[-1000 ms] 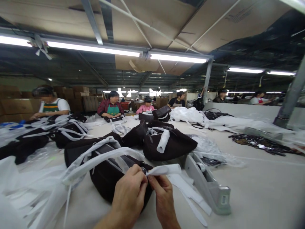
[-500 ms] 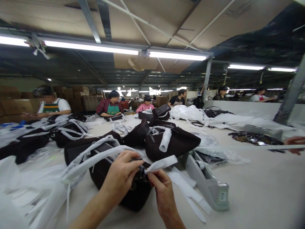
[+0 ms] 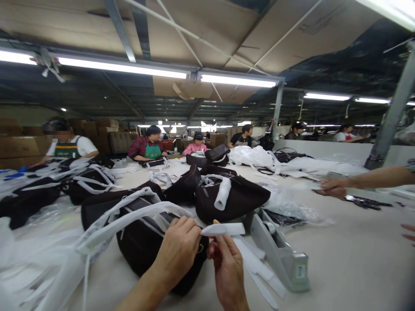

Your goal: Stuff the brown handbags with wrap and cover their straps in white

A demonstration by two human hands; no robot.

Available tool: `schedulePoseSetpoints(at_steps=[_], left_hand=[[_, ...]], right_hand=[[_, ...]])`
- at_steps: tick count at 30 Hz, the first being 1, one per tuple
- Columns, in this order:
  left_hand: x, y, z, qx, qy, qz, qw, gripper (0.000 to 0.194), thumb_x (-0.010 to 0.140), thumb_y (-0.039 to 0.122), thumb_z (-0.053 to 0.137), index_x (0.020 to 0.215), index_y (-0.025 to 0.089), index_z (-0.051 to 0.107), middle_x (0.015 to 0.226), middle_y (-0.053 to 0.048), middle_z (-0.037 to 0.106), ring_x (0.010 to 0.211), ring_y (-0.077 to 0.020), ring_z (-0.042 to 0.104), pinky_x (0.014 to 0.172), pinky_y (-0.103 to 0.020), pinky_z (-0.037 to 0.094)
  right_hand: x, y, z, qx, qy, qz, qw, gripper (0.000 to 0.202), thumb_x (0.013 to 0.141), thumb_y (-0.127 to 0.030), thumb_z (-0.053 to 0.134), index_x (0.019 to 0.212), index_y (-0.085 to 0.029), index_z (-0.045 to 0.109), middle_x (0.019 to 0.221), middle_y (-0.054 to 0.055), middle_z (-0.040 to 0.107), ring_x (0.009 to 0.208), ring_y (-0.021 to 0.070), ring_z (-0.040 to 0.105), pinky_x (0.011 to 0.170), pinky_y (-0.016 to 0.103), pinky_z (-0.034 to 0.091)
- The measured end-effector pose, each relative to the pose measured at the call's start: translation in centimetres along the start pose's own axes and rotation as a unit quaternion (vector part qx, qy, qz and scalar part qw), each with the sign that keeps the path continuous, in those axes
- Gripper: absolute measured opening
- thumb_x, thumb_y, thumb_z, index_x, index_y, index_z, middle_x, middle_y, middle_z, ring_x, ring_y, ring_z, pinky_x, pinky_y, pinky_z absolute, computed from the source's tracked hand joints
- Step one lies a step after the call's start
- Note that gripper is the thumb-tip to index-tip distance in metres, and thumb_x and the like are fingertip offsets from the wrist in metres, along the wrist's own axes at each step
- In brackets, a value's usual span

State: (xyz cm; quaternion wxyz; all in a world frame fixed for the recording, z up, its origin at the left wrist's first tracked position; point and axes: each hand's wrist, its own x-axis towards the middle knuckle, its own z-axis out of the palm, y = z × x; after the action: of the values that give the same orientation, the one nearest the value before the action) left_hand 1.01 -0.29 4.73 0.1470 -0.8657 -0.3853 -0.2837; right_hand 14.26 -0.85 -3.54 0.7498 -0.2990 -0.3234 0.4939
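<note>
A dark brown handbag (image 3: 136, 242) lies in front of me, its strap (image 3: 136, 220) wrapped in white material. My left hand (image 3: 181, 244) is closed over the bag's side, its fingertips pinching the left end of a white strip (image 3: 227, 230); what else lies under those fingers is hidden. On the strip's underside and edge, my right hand (image 3: 228, 263) grips with thumb and fingers. A metal ring (image 3: 201, 248) on the bag shows between the hands. More loose white strips (image 3: 259, 268) rest on the table by my right hand.
A grey tape dispenser (image 3: 298, 272) stands right of my hands. Beyond the bag lies another dark bag (image 3: 240, 196), with more bags (image 3: 87, 185) at left. A co-worker's hand (image 3: 333, 188) reaches in from the right over dark small parts (image 3: 366, 202). Several people sit across the table.
My left hand has moved slightly right and closed over the hardware and strip end. My right fingers have shifted along the strip. A co-worker's arm has reached further in from the right.
</note>
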Motion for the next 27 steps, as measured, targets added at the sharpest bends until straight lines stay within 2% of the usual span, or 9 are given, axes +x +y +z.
schedulePoseSetpoints(at_steps=[2, 7, 13, 15, 17, 20, 22, 24, 27], left_hand=[[-0.3, 0.2, 0.6, -0.012, 0.037, -0.008, 0.999, 0.023, 0.094, 0.009, 0.044, 0.077, 0.017, 0.058, 0.081, -0.006, 0.062, 0.078, -0.0228, 0.055, 0.072, -0.037, 0.046], [-1.2, 0.1, 1.1, -0.084, 0.056, -0.043, 0.994, 0.021, 0.092, 0.007, 0.046, 0.077, 0.019, 0.053, 0.083, -0.004, 0.062, 0.08, -0.0215, 0.057, 0.073, -0.035, 0.05], [-2.0, 1.3, 1.9, 0.041, 0.077, -0.029, 0.996, 0.021, 0.083, 0.002, 0.048, 0.074, 0.019, 0.056, 0.077, -0.006, 0.062, 0.076, -0.0256, 0.06, 0.07, -0.043, 0.057], [-2.1, 1.6, 1.7, 0.036, 0.071, -0.022, 0.997, 0.019, 0.084, 0.002, 0.049, 0.079, 0.017, 0.06, 0.08, -0.008, 0.066, 0.076, -0.0265, 0.062, 0.071, -0.045, 0.059], [-2.8, 1.4, 1.1, 0.027, 0.068, 0.007, 0.997, 0.022, 0.084, 0.005, 0.051, 0.102, 0.011, 0.064, 0.101, -0.015, 0.071, 0.091, -0.0302, 0.066, 0.08, -0.047, 0.06], [-5.5, -0.6, 0.2, 0.062, 0.093, 0.057, 0.992, 0.058, 0.084, 0.008, 0.05, 0.141, -0.001, 0.043, 0.136, -0.027, 0.059, 0.124, -0.0344, 0.058, 0.098, -0.045, 0.056], [-8.6, -2.8, 0.2, 0.077, 0.114, 0.049, 0.989, 0.064, 0.083, 0.006, 0.047, 0.146, 0.004, 0.039, 0.14, -0.025, 0.058, 0.127, -0.032, 0.057, 0.101, -0.043, 0.055], [-12.2, -4.9, 0.6, 0.047, 0.131, -0.01, 0.99, 0.059, 0.083, 0.006, 0.048, 0.141, 0.017, 0.048, 0.136, -0.017, 0.063, 0.121, -0.0289, 0.062, 0.101, -0.041, 0.056], [-16.8, -6.6, 1.1, -0.045, 0.129, -0.155, 0.978, 0.064, 0.077, 0.011, 0.055, 0.139, 0.028, 0.051, 0.128, -0.013, 0.068, 0.11, -0.0308, 0.069, 0.088, -0.041, 0.063]], right_hand=[[0.1, -0.2, -0.4, -0.049, 0.017, -0.026, 0.998, 0.031, 0.078, -0.05, 0.075, 0.087, -0.02, 0.072, 0.067, -0.002, 0.057, 0.057, 0.0117, 0.043, 0.053, 0.024, 0.04], [-0.2, -0.3, -0.1, -0.142, -0.057, -0.092, 0.984, 0.029, 0.075, -0.046, 0.079, 0.084, -0.02, 0.071, 0.076, 0.001, 0.064, 0.067, 0.0157, 0.056, 0.063, 0.027, 0.049], [0.4, 1.1, -1.8, -0.174, -0.075, -0.059, 0.98, 0.03, 0.08, -0.05, 0.074, 0.079, -0.02, 0.071, 0.064, 0.0, 0.062, 0.062, 0.017, 0.057, 0.058, 0.027, 0.05], [1.0, 1.6, -2.7, -0.194, -0.078, -0.054, 0.976, 0.032, 0.076, -0.05, 0.077, 0.09, -0.021, 0.075, 0.079, 0.005, 0.072, 0.077, 0.024, 0.066, 0.071, 0.033, 0.056], [1.5, 2.2, -3.2, -0.215, -0.087, -0.078, 0.97, 0.038, 0.07, -0.047, 0.081, 0.099, -0.022, 0.077, 0.102, 0.009, 0.076, 0.098, 0.032, 0.068, 0.086, 0.04, 0.056], [1.7, 3.5, -3.1, -0.247, -0.078, -0.152, 0.954, 0.055, 0.066, -0.041, 0.082, 0.117, -0.025, 0.073, 0.129, 0.01, 0.068, 0.122, 0.038, 0.058, 0.105, 0.046, 0.046], [1.5, 4.3, -2.9, -0.254, -0.058, -0.172, 0.95, 0.073, 0.06, -0.038, 0.082, 0.129, -0.024, 0.065, 0.14, 0.011, 0.06, 0.131, 0.0405, 0.052, 0.108, 0.049, 0.042], [1.3, 4.6, -2.5, -0.257, -0.06, -0.149, 0.953, 0.086, 0.052, -0.034, 0.083, 0.134, -0.023, 0.06, 0.14, 0.013, 0.059, 0.128, 0.0441, 0.054, 0.102, 0.052, 0.046], [1.2, 3.8, -0.7, -0.241, -0.082, -0.108, 0.961, 0.085, 0.044, -0.03, 0.085, 0.127, -0.027, 0.066, 0.115, 0.012, 0.072, 0.11, 0.0474, 0.064, 0.086, 0.053, 0.054]])
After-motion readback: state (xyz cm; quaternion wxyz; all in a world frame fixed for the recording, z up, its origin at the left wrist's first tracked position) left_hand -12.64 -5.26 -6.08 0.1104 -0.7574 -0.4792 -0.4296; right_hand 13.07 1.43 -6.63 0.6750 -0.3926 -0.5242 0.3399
